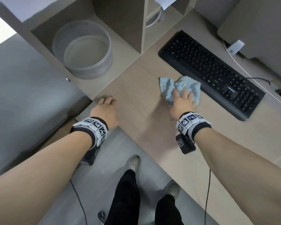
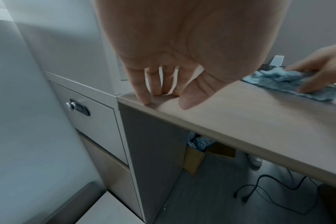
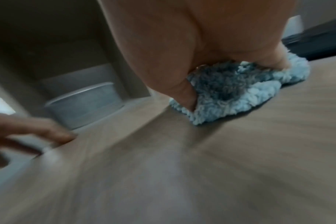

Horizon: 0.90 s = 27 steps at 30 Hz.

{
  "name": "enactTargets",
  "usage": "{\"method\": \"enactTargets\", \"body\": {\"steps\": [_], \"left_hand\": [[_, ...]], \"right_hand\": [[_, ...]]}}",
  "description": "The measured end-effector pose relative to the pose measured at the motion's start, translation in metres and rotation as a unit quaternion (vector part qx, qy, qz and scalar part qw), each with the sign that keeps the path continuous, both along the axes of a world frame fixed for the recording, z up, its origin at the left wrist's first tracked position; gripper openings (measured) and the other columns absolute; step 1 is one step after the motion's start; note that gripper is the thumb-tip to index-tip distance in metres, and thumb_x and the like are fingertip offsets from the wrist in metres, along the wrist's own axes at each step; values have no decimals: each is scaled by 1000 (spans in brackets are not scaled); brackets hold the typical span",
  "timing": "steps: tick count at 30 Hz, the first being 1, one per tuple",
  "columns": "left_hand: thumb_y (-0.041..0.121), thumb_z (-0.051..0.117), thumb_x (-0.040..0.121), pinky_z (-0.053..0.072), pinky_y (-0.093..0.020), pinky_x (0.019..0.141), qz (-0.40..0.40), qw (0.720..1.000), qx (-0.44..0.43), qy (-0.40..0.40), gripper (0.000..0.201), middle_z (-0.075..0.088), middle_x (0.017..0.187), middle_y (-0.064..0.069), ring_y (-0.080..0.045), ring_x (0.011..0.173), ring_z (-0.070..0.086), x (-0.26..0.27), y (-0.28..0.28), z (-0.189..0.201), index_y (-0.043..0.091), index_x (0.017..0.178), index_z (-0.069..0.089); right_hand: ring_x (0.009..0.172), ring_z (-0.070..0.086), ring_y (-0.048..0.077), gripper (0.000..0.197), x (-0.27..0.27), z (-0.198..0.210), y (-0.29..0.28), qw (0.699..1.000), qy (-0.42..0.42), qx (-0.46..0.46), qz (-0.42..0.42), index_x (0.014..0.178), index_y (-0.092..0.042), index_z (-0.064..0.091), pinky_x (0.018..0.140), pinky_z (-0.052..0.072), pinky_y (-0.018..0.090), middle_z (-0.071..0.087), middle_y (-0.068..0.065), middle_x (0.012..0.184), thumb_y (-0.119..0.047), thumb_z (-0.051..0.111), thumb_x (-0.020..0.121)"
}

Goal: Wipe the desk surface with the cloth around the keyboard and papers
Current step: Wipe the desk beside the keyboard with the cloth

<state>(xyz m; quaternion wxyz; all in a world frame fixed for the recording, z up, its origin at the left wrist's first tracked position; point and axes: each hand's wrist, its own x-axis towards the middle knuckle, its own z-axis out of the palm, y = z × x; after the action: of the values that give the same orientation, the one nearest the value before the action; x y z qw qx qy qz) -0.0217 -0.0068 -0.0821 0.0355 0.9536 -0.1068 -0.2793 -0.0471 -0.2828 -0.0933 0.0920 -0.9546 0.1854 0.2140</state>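
Note:
A fluffy light-blue cloth (image 1: 166,88) lies bunched on the wooden desk (image 1: 136,111), just in front of the black keyboard (image 1: 209,72). My right hand (image 1: 182,101) presses down on it with its fingers spread. The right wrist view shows the cloth (image 3: 230,97) squashed under the palm of the right hand (image 3: 201,37), and the picture is motion-blurred. My left hand (image 1: 105,105) rests its fingertips on the desk's left front corner and holds nothing. In the left wrist view, its fingers (image 2: 144,84) touch the corner, with the cloth (image 2: 278,81) off to the right.
A round mesh bin (image 1: 83,49) stands in the open shelf behind the desk's left end. A monitor base (image 1: 258,30) and a white cable sit behind the keyboard. Papers (image 1: 164,2) hang at the top. A locked drawer cabinet (image 2: 78,107) adjoins the desk; a cardboard box (image 2: 194,160) and cables lie underneath.

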Motion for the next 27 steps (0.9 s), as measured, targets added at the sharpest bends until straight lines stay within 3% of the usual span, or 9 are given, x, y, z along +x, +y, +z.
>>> {"method": "enactTargets", "body": {"steps": [5,8,10,13,17,19,23,25,27], "left_hand": [[31,57,84,27,-36,114,-14,999,1,-29,77,18,159,-2,-26,144,18,-9,0,-5,13,152,24],[34,61,84,18,-35,121,0,1000,5,-9,90,5,163,-5,-25,148,8,-13,1,-8,9,155,13],[30,65,80,15,-36,121,55,998,-25,-20,92,7,163,-7,-25,149,6,-24,0,-11,6,154,16],[12,57,76,27,-40,115,148,984,-80,-65,75,26,154,-9,-31,141,20,-56,-5,-8,5,146,32],[9,59,69,38,-45,105,112,988,-70,-77,73,35,147,-9,-33,132,29,-97,-11,-8,7,140,41],[12,60,70,38,-46,106,84,992,-61,-65,78,30,152,-6,-31,136,25,-110,-17,-13,10,144,37],[17,61,74,33,-43,112,88,995,-39,-28,85,16,161,-2,-32,139,26,-118,-31,-14,10,151,25],[16,60,74,36,-41,111,82,996,-36,-19,85,15,161,-1,-34,135,36,-116,-31,-11,10,151,25],[14,59,75,40,-39,107,76,996,-40,-14,83,14,161,2,-34,129,45,-115,-28,-8,12,151,27]], "right_hand": [[148,-2,44,78,-40,-3,103,959,-28,57,277,156,-23,19,116,6,65,1,16,164,-26,58,89],[148,7,45,72,-85,-15,100,925,-50,91,367,152,-23,31,115,7,65,12,15,163,-25,64,88],[150,4,41,73,-95,-17,61,930,-39,84,356,153,-28,28,118,6,60,8,10,165,-16,60,88],[151,-3,34,75,-96,-10,-12,970,-24,49,235,155,-32,19,121,8,54,0,5,166,-10,48,90],[150,-2,37,70,-92,-10,-60,994,-18,-7,109,156,-30,15,121,11,53,0,9,165,-16,46,94],[149,-4,40,70,-102,-10,-39,990,-8,-13,138,156,-29,12,120,8,56,-4,11,164,-19,47,95],[149,-11,38,77,-156,-8,-11,944,0,26,328,156,-32,6,119,-3,53,-12,8,164,-11,46,94],[150,-12,35,78,-170,-8,-30,940,10,32,339,156,-35,7,120,-5,50,-13,5,165,-11,47,94],[151,-12,33,77,-170,-8,-51,957,5,36,288,156,-36,7,122,-1,49,-11,3,165,-11,45,94]]}}
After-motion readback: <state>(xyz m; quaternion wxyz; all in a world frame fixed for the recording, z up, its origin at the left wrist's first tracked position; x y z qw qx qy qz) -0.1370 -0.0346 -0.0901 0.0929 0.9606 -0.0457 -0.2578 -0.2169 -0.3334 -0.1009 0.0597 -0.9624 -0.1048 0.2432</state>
